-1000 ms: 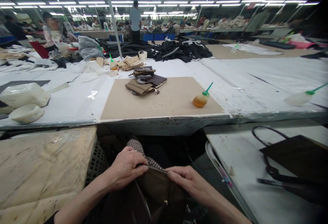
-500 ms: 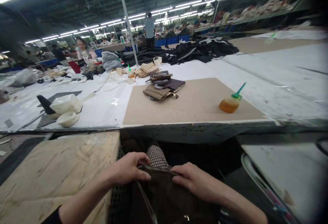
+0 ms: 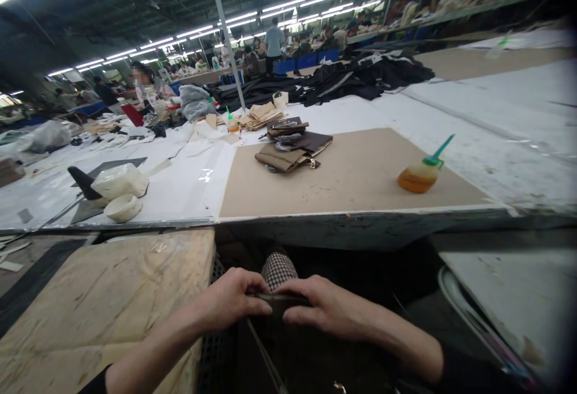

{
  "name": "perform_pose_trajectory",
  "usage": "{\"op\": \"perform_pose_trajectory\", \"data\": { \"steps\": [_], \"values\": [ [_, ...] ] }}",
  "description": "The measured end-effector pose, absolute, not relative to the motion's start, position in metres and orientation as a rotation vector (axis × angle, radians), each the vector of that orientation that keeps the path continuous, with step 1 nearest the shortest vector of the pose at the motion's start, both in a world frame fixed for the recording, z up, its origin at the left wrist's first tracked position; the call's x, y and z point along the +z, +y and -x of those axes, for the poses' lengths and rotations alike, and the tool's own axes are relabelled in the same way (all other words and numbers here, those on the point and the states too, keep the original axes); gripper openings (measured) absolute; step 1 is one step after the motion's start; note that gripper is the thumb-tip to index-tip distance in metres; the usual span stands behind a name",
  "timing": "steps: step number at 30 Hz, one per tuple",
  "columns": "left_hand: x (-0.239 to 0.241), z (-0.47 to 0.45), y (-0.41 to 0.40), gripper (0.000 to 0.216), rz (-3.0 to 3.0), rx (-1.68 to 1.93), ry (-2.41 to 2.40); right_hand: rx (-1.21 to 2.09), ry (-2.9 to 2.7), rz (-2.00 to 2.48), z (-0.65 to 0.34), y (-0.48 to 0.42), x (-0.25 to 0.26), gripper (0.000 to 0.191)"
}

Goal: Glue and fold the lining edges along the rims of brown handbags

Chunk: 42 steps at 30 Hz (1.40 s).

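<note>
Low in the head view, over my lap, a dark brown bag piece (image 3: 311, 355) hangs with its upper edge toward the table. My left hand (image 3: 237, 299) pinches that edge at its left corner, thumb on the near side and fingers behind. Close beside it, my right hand (image 3: 322, 305) grips the same edge, thumb in front. A thin strip or cord runs down from the left corner, and a small gold metal fitting (image 3: 339, 387) shows at the bottom. The lower part of the piece is dark and partly out of frame.
Folded brown bag pieces (image 3: 293, 147) lie stacked on a tan board (image 3: 351, 192). A bottle of amber liquid (image 3: 419, 177) with a green spout stands right. Left are a white container (image 3: 121, 181), a small bowl (image 3: 122, 207) and a stained padded surface (image 3: 135, 298). Co-workers are farther back.
My right hand has slid left along the bag piece's edge, closer to my left hand. The view has shifted slightly. Both hands keep hold of the edge.
</note>
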State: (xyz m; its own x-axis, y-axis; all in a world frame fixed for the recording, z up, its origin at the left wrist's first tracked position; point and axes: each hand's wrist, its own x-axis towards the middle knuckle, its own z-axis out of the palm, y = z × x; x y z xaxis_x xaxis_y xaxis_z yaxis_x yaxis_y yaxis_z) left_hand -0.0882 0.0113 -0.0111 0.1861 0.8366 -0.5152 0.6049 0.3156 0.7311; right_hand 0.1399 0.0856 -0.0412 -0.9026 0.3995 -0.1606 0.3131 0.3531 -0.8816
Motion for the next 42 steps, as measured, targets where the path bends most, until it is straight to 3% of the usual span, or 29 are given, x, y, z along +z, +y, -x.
{"op": "perform_pose_trajectory", "data": {
  "steps": [6, 14, 24, 33, 42],
  "values": [
    [-0.008, 0.084, 0.003, 0.022, -1.471, 0.388, 1.515, 1.537, -2.47, 0.751, -0.119, 0.082, -0.055, 0.011],
    [0.002, 0.078, 0.001, 0.02, -1.583, 0.361, 1.622, 1.416, -2.423, 0.642, -0.125, 0.074, -0.058, 0.023],
    [-0.003, 0.074, -0.007, 0.025, -1.576, 0.395, 1.737, 1.329, -2.363, 0.515, -0.118, 0.065, -0.053, 0.009],
    [0.006, 0.089, -0.008, 0.026, -1.549, 0.316, 1.743, 1.232, -2.476, 0.833, -0.11, 0.057, -0.04, 0.002],
    [-0.002, 0.098, -0.007, 0.015, -1.491, 0.336, 1.708, 1.306, -2.328, 1.174, -0.098, 0.054, -0.04, 0.015]
  ]
}}
